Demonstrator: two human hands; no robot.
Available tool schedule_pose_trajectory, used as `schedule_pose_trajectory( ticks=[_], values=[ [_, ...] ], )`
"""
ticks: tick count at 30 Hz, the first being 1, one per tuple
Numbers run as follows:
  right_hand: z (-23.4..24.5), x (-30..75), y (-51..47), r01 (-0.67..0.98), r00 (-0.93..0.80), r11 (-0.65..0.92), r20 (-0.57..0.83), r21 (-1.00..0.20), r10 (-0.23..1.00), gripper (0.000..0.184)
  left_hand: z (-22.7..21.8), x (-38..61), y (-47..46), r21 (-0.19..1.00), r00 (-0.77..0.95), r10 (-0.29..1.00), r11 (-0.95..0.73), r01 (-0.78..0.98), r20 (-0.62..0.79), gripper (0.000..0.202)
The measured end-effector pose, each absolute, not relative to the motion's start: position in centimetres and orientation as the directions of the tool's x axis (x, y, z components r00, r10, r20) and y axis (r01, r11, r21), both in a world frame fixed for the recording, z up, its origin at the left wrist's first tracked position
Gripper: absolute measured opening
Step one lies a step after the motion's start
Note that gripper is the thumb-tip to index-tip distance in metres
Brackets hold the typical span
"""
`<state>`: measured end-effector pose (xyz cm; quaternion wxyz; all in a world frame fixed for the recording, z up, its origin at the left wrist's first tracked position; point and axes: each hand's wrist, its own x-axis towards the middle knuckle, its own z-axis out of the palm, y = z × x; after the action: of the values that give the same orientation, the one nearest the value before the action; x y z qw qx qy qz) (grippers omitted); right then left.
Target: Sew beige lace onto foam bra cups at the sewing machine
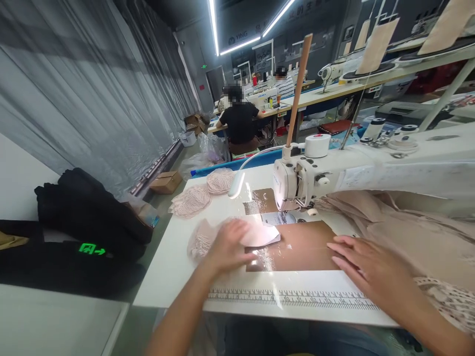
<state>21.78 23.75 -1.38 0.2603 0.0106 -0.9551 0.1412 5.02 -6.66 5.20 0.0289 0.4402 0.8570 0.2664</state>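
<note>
My left hand (229,245), blurred by motion, is over a pale pink fabric piece (261,233) left of the sewing machine's needle. Its fingers press on the piece and its thumb sits lower, near the brown plate (304,244). The piece's right end curls up off the plate. Beside that hand lies a blurred beige lace piece (201,240). My right hand (365,259) rests with fingers spread at the brown plate's right edge, holding nothing. Above the plate stands the white sewing machine head (287,185), its presser foot (284,216) over the metal needle plate.
Two stacks of beige lace pieces (191,200) (220,181) lie at the table's back left. A small lamp (236,185) hangs over the table. A printed ruler (289,299) runs along the front edge. Beige fabric (393,230) is heaped right. A person (239,121) sits ahead.
</note>
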Motion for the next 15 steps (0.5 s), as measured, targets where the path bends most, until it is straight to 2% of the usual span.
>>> schedule_pose_trajectory(
  ticks=[2,3,6,9,11,12,15],
  values=[
    [-0.4,21.7,22.2,-0.119,-0.905,0.888,0.417,-0.445,0.088,0.035,4.7,5.6,-5.0,0.540,-0.565,0.805,0.399,0.741,0.180,0.019],
    [0.0,21.7,21.4,-0.110,-0.933,0.831,0.346,-0.545,0.104,0.035,4.6,5.7,-4.7,0.568,-0.570,0.803,0.391,0.724,0.174,0.010],
    [0.5,21.3,19.5,-0.066,-0.980,0.611,0.168,-0.789,0.110,0.043,5.2,5.7,-5.1,0.621,-0.581,0.798,0.376,0.687,0.159,0.025],
    [0.5,20.2,17.3,-0.053,-0.995,0.291,0.077,-0.955,0.070,0.076,6.0,6.3,-5.9,0.804,-0.555,0.825,0.259,0.535,0.104,0.028],
    [1.0,19.2,15.4,-0.048,-0.999,-0.008,0.047,-0.999,0.007,0.089,6.3,7.2,-5.8,0.908,-0.561,0.826,0.192,0.373,0.056,0.032],
    [1.3,18.8,14.4,-0.030,-0.999,-0.154,0.036,-0.988,-0.034,0.086,6.3,7.7,-5.7,0.929,-0.581,0.813,0.185,0.320,0.039,0.034],
    [2.8,18.4,12.3,0.004,-0.994,-0.381,0.036,-0.924,-0.098,0.054,5.9,9.0,-5.8,0.900,-0.678,0.733,0.252,0.355,0.062,0.036]
  ],
)
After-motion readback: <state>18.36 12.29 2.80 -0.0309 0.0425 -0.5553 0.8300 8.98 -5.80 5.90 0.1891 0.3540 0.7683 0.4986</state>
